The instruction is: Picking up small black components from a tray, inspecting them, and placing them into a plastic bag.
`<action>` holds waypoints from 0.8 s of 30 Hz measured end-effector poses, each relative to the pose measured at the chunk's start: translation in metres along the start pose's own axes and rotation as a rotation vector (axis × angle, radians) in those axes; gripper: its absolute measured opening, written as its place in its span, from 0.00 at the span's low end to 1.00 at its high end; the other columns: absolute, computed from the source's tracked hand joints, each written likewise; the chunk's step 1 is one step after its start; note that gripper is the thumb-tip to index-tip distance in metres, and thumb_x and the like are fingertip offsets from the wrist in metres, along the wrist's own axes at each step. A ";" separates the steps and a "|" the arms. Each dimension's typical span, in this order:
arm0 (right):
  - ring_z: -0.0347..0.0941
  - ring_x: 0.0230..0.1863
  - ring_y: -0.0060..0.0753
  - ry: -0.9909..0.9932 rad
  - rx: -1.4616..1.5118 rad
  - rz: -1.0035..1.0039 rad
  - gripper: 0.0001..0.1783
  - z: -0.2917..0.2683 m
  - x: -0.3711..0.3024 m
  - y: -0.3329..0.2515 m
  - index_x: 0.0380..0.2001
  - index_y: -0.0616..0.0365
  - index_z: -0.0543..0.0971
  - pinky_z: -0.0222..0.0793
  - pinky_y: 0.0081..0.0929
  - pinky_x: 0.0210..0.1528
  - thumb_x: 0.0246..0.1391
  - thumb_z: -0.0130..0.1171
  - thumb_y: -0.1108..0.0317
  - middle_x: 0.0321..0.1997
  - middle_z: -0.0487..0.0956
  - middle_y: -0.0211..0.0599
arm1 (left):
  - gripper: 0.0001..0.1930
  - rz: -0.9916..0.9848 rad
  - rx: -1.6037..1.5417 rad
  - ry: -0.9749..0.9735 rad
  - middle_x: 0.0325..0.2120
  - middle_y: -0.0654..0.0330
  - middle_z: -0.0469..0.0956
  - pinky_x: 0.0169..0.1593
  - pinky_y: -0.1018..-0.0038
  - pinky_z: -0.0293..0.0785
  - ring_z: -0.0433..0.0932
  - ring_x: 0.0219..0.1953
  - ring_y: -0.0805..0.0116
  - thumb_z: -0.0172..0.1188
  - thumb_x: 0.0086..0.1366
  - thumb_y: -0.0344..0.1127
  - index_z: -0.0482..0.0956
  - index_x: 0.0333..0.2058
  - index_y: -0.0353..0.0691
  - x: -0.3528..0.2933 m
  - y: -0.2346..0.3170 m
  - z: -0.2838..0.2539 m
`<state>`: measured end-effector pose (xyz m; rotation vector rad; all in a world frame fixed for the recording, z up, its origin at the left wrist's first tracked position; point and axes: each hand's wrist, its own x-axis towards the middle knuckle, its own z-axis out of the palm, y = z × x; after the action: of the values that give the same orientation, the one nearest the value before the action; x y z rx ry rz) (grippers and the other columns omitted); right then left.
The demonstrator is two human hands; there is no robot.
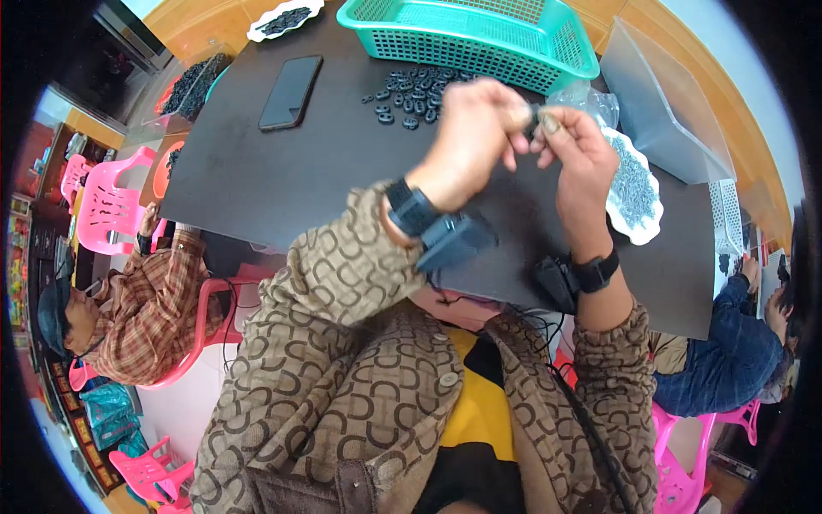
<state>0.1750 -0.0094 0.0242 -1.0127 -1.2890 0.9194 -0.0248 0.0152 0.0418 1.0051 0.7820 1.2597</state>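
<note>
Above the right side of the dark table, my left hand point(473, 128) and my right hand point(579, 150) meet fingertip to fingertip. Both are closed in a pinch on a small black part point(534, 122), mostly covered by the fingers; its exact shape is hidden. To the left of my hands lies a loose pile of black oval parts with holes point(415, 96). Right beside my right hand, a white scalloped dish point(644, 233) holds many small silvery metal pieces point(632, 184), too fine to tell as pins or screws.
A green plastic basket point(462, 44) stands at the far edge, with a clear plastic bin point(672, 103) to its right. A phone point(291, 92) lies at left, near another white dish point(267, 34) of black pieces. Other people sit left point(141, 317) and right point(723, 360).
</note>
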 end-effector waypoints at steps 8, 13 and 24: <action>0.82 0.36 0.16 -0.102 -0.527 0.135 0.09 0.005 -0.017 0.034 0.53 0.62 0.95 0.78 0.24 0.40 0.74 0.77 0.71 0.35 0.90 0.23 | 0.08 0.084 -0.338 0.153 0.36 0.50 0.88 0.32 0.62 0.91 0.94 0.34 0.51 0.70 0.88 0.29 0.89 0.49 0.27 0.017 0.041 -0.139; 0.89 0.38 0.32 -0.251 -0.887 -0.051 0.09 0.061 -0.009 0.046 0.47 0.61 0.96 0.84 0.39 0.47 0.66 0.78 0.72 0.37 0.95 0.39 | 0.10 0.046 -0.310 0.119 0.41 0.51 0.88 0.43 0.61 0.91 0.94 0.42 0.50 0.68 0.92 0.33 0.88 0.53 0.29 0.011 0.034 -0.157; 0.90 0.46 0.47 -0.341 -1.072 -0.153 0.10 0.096 0.005 0.067 0.50 0.58 0.95 0.85 0.49 0.51 0.68 0.76 0.70 0.45 0.94 0.42 | 0.08 0.096 -0.405 0.141 0.36 0.49 0.89 0.28 0.62 0.87 0.93 0.30 0.51 0.71 0.85 0.28 0.88 0.47 0.26 0.006 0.040 -0.167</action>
<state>0.0808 0.0232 -0.0369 -1.5594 -2.2010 0.2201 -0.1908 0.0510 0.0149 0.6357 0.5572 1.5111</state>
